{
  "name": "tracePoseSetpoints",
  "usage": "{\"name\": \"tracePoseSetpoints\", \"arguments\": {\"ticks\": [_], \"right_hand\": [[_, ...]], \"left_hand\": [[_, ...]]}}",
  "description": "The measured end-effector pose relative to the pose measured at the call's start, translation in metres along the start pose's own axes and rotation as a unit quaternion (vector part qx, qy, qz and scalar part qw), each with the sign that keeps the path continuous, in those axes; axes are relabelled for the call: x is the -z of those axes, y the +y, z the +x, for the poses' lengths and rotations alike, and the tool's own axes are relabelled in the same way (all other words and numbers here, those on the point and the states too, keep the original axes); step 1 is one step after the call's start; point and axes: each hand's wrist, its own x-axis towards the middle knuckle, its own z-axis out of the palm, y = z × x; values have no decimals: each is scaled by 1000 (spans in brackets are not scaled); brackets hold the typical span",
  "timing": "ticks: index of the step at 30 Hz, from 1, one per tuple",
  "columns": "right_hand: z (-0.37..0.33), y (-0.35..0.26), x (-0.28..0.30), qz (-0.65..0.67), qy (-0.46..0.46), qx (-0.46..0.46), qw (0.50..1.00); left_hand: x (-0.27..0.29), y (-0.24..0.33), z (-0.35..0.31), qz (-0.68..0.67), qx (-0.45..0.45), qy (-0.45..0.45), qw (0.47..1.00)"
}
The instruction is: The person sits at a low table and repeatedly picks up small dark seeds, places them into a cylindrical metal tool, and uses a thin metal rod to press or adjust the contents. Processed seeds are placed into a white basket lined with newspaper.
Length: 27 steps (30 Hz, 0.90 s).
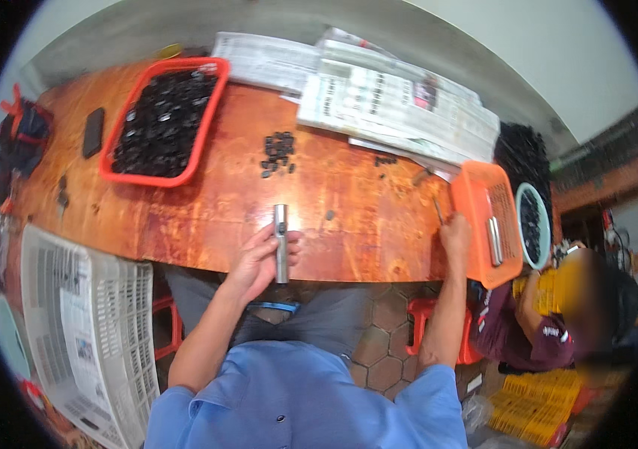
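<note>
My left hand (pixel 257 258) grips a short silver metal tube (pixel 281 241) and holds it upright over the near edge of the orange-brown wooden table (pixel 206 209). My right hand (pixel 455 232) rests at the table's right end, against the orange basket (pixel 476 202), with a thin dark tool (pixel 437 209) sticking up from its fingers. Two more silver tubes (pixel 494 239) lie inside that basket. A small pile of black parts (pixel 278 153) lies on the table beyond the held tube.
A red tray (pixel 206 142) full of black parts sits at the far left, a dark phone (pixel 93 132) beside it. Newspapers (pixel 394 97) cover the far right. A white crate (pixel 132 329) with newspaper stands at lower left. A seated person (pixel 551 329) is at right, near a white bowl (pixel 534 224).
</note>
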Motion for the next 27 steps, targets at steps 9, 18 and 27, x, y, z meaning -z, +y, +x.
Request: {"name": "tracePoseSetpoints", "arguments": {"ticks": [9,18,27], "right_hand": [[-86,-137,50,766,-113,-33,632],[-166,-247,40,807,-198,-6,557],[-174,-256,35,722,-156,74,671]], "left_hand": [[6,-2,-1,-15,14,-25,999],[1,-4,-1,16,-13,-13,1000],[2,-7,-2,25,-14,-16,999]]}}
